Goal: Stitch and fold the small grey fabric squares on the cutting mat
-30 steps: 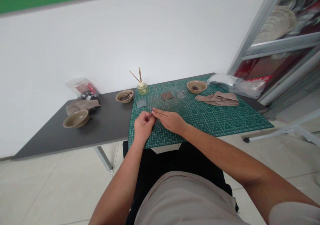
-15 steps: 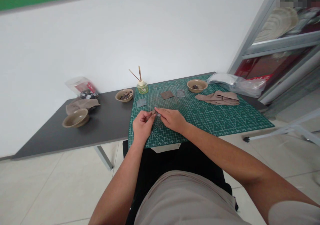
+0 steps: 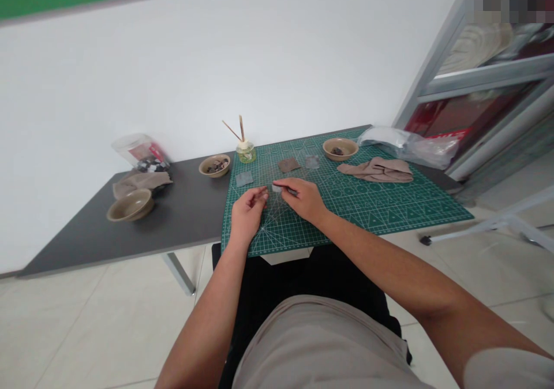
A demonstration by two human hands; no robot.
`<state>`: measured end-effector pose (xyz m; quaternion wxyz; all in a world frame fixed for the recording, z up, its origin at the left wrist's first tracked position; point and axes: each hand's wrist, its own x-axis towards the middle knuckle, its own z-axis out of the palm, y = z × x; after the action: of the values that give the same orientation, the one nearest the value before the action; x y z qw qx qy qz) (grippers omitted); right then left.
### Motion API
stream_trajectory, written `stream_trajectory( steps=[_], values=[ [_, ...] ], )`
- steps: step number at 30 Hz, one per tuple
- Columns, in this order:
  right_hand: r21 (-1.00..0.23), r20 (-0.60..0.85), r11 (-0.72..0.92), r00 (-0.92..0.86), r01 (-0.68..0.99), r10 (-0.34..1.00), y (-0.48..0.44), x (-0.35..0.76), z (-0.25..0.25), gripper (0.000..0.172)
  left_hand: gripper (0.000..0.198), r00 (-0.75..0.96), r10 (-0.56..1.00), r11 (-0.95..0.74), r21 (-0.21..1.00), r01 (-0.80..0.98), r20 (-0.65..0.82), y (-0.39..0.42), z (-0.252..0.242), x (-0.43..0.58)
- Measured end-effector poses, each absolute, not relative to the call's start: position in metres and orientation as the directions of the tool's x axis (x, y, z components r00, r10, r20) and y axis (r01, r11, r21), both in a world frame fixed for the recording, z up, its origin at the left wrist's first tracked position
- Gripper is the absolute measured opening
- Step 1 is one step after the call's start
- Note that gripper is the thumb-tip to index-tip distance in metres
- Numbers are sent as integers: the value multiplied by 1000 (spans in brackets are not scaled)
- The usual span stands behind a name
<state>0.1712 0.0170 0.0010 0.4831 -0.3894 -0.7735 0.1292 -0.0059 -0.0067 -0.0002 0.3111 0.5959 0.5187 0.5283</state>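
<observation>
Above the green cutting mat (image 3: 363, 204), my left hand (image 3: 247, 214) has its thumb and fingertips pinched together. Whatever it holds is small and mostly covered by the fingers. To its right, my right hand (image 3: 303, 197) grips a small pale grey flat piece (image 3: 277, 189) between thumb and index finger. A gap separates the two hands. Just beyond them on the mat lie a grey-blue square (image 3: 244, 178), a brown square (image 3: 288, 165) and another grey square (image 3: 312, 162), all thin and flat.
Bowls with small dark pieces stand at the left (image 3: 215, 166) and right (image 3: 340, 149). A glass bottle with sticks (image 3: 246, 151), a crumpled brown cloth (image 3: 376, 170) and a plastic bag (image 3: 411, 145) lie around. Farther left are another bowl (image 3: 130, 205) and a clear container (image 3: 141, 151).
My hands were together at the fingertips and have come apart. The right hand has moved slightly up and away, and the pale piece shows more clearly.
</observation>
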Motion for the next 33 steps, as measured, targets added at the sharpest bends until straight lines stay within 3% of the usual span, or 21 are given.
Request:
stream_trajectory(
  steps=[6,15,19,33],
  values=[
    [-563,644,688,-278,458,712,19,170,0,26,17,-54,941,-307,908,284,334,-6,-1,-6],
    [-551,623,702,-337,451,706,21,171,0,14,28,-22,951,-279,882,380,310,-7,1,-8],
    [-561,612,698,-346,445,712,20,171,1,14,27,-18,965,-232,879,416,263,-6,2,-7],
    [-489,651,733,-362,472,667,19,170,-2,16,22,13,945,-288,817,499,326,-9,0,-7]
  ],
)
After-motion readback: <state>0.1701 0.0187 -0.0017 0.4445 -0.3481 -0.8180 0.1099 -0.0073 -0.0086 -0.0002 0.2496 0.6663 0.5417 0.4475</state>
